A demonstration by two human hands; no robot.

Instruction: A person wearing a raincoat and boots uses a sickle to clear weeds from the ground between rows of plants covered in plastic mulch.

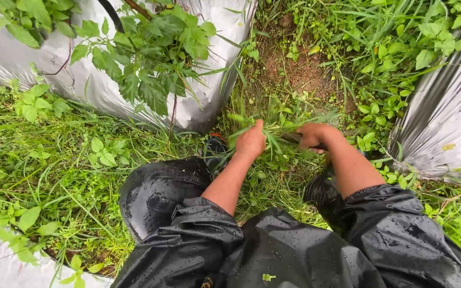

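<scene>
Grass tuft stands on the ground between my knees; my left hand has its fingers closed around it, my right hand grips a dark handle. Silver plastic sheets flank the weedy strip.

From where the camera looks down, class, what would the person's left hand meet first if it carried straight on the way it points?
Probably the silver plastic sheet with the leafy green plant; the left hand, fisted on green grass blades, points there, though depth is unclear.
</scene>
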